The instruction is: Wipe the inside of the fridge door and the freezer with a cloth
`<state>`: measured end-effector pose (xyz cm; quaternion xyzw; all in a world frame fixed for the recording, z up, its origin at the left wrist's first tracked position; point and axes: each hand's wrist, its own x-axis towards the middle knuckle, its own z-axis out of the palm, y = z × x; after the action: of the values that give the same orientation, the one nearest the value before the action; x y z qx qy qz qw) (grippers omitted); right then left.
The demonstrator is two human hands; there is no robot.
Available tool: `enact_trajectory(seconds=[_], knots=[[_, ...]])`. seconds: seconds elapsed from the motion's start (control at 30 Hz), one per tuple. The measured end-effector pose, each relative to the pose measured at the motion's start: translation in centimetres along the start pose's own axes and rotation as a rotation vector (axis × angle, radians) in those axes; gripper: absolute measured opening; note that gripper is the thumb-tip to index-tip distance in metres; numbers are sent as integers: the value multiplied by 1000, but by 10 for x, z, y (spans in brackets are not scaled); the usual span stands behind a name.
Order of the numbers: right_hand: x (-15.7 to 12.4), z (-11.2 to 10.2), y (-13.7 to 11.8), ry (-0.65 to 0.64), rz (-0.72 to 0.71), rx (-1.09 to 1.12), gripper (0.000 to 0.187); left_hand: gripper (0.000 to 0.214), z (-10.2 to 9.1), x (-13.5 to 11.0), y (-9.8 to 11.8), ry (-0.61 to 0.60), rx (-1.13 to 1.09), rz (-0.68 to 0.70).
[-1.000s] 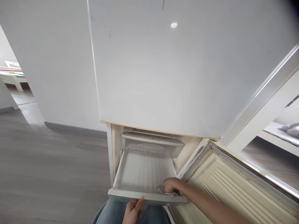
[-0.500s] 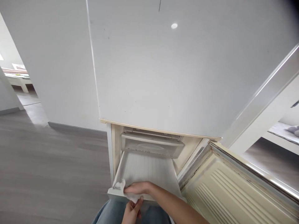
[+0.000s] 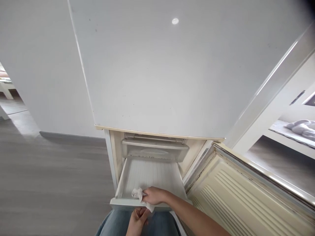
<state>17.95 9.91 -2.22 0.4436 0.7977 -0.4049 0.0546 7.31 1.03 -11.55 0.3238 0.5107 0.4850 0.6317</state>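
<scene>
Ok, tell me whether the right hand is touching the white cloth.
Touching. The head view shows the right hand gripping the white cloth inside the drawer, near its front.

White cloth (image 3: 140, 196), ribbed white drawer (image 3: 150, 175), cream freezer door (image 3: 236, 200), grey wood-grain floor (image 3: 54, 183), blue jeans (image 3: 115, 224)

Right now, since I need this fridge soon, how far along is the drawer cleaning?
Done: lower door open, bottom drawer pulled out. In hand: the right hand presses a white cloth on the drawer's front-left floor; the left hand sits under its front lip. Left, probably: the shut upper drawer and the door's speckled edge.
</scene>
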Motion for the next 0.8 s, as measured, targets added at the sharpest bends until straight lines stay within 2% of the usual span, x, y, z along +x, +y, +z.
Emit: enact_trajectory(seconds=[0.17, 0.33, 0.4, 0.5, 0.57, 0.67, 0.73, 0.77, 0.8], knots=[[-41, -14, 42, 100, 135, 19, 30, 55, 0, -2, 2, -22, 66, 2], [-71, -32, 87, 217, 303, 34, 25, 54, 0, 1, 1, -4, 19, -14], [-83, -42, 93, 345, 292, 153, 25, 53, -1, 2, 2, -14, 22, -10], [-108, -47, 94, 671, 224, 359, 37, 52, -2, 4, 5, -11, 8, -28], [-130, -36, 95, 946, 234, 416, 49, 54, -2, 4, 8, 2, -24, -63], [-162, 4, 104, 1371, 369, 338, 59, 57, -3, 3, 11, 7, -62, -95], [-170, 39, 110, 1576, 390, 167, 57, 51, -5, 4, 9, -3, -81, -106], [-169, 56, 113, 1665, 362, 73, 54, 47, -6, 5, 7, -2, -95, -114], [-163, 71, 115, 1703, 304, -1, 51, 42, -7, 6, 4, 4, -114, -123]])
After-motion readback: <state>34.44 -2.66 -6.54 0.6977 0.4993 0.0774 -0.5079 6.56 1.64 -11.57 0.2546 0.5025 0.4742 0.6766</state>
